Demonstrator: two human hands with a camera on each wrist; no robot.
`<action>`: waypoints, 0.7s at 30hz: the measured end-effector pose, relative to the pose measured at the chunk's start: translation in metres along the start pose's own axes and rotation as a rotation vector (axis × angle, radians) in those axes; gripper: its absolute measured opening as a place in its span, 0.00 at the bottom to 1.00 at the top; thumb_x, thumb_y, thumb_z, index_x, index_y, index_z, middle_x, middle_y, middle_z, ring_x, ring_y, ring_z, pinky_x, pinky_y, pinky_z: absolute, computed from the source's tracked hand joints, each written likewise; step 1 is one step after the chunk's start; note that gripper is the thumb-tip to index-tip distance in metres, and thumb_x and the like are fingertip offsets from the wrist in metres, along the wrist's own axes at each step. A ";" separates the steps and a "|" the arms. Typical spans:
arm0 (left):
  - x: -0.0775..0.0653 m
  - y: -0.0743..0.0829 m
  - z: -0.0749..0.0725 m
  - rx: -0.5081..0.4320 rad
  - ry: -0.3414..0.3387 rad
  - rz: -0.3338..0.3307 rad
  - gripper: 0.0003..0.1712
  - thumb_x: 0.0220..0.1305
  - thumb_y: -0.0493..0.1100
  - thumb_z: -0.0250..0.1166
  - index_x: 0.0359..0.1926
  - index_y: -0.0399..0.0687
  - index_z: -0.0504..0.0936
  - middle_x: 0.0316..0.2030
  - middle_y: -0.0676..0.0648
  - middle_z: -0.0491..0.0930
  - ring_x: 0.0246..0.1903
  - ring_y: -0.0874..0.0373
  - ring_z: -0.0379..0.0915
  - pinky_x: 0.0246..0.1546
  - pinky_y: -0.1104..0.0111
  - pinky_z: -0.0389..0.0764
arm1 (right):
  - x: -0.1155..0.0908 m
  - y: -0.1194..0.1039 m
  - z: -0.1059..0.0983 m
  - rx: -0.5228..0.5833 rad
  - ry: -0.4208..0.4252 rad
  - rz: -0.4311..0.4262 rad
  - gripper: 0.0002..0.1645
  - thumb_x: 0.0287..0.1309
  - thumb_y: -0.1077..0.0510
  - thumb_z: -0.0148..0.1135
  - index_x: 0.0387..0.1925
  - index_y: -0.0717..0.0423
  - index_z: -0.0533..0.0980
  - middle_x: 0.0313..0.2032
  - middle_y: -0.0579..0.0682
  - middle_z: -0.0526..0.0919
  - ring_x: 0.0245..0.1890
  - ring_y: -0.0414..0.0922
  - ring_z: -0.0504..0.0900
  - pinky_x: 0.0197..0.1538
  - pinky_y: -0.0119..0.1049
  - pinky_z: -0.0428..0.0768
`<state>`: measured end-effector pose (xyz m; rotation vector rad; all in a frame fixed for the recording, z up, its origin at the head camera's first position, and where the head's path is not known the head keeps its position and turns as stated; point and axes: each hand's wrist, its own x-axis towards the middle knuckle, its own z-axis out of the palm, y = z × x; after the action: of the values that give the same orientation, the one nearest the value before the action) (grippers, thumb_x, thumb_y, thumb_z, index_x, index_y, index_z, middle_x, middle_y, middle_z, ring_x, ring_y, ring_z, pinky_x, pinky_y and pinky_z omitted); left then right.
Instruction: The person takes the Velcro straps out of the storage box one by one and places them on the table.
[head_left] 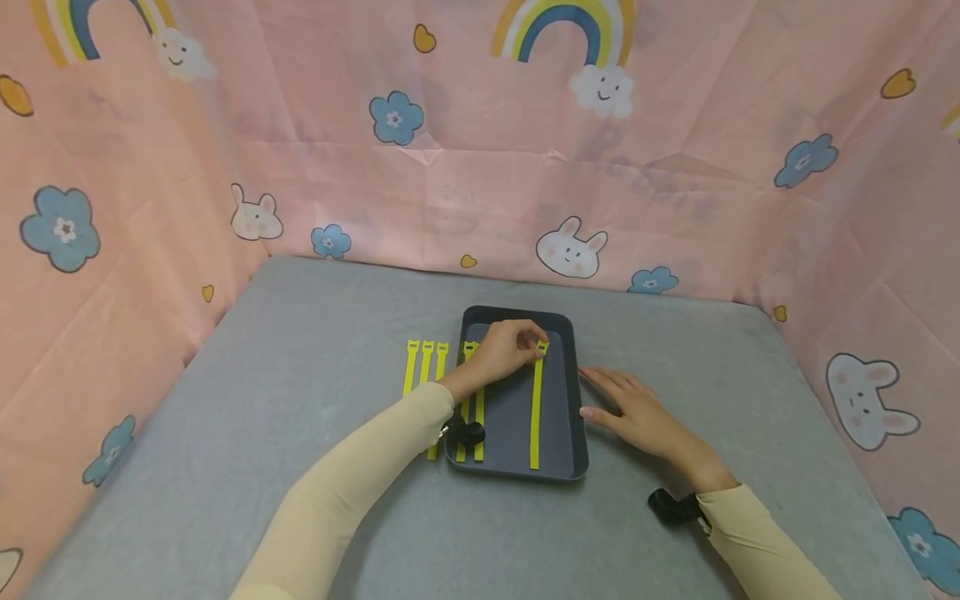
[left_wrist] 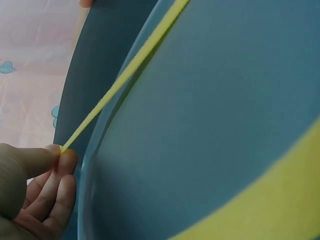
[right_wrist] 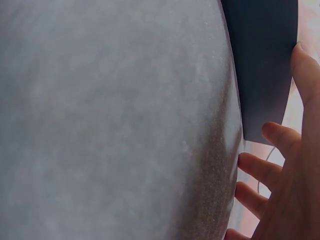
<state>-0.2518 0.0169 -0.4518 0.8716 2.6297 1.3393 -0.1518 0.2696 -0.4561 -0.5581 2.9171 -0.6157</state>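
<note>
My left hand (head_left: 502,350) reaches over the dark grey tray (head_left: 562,417) and pinches the slotted head of a yellow hook-and-loop cable tie (head_left: 536,417) between thumb and forefinger. In the left wrist view, that tie (left_wrist: 117,86) slants from the fingertips across the tray's inside. Two more yellow ties (head_left: 479,429) lie lengthwise in the tray's left part, partly hidden by the left forearm. At the tray's right side is my right hand (head_left: 637,417), fingers spread. The right wrist view has its thumb right at the tray's outer wall (right_wrist: 262,70).
Left of the tray, three yellow ties (head_left: 426,362) lie side by side on the grey tabletop (head_left: 300,375), partly covered by the left sleeve. A pink printed cloth (head_left: 465,183) hangs behind the table and along both sides. Each wrist carries a black camera (head_left: 672,507).
</note>
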 end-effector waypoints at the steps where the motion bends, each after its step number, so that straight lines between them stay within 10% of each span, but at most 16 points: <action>1: 0.000 0.001 0.000 -0.005 0.002 -0.001 0.11 0.62 0.41 0.70 0.47 0.51 0.85 0.32 0.50 0.85 0.26 0.66 0.79 0.28 0.77 0.77 | 0.000 0.000 0.000 0.001 0.001 0.000 0.43 0.67 0.35 0.55 0.76 0.44 0.56 0.72 0.59 0.64 0.72 0.63 0.60 0.68 0.70 0.55; 21: -0.008 0.017 -0.012 -0.091 0.013 0.002 0.14 0.62 0.40 0.70 0.49 0.50 0.85 0.39 0.49 0.88 0.34 0.64 0.84 0.34 0.76 0.82 | 0.000 0.001 0.002 0.013 0.000 -0.001 0.42 0.68 0.37 0.55 0.76 0.46 0.56 0.72 0.60 0.63 0.72 0.64 0.58 0.67 0.71 0.55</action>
<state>-0.2415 0.0120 -0.4332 0.8557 2.5554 1.4569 -0.1517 0.2698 -0.4579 -0.5587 2.9106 -0.6340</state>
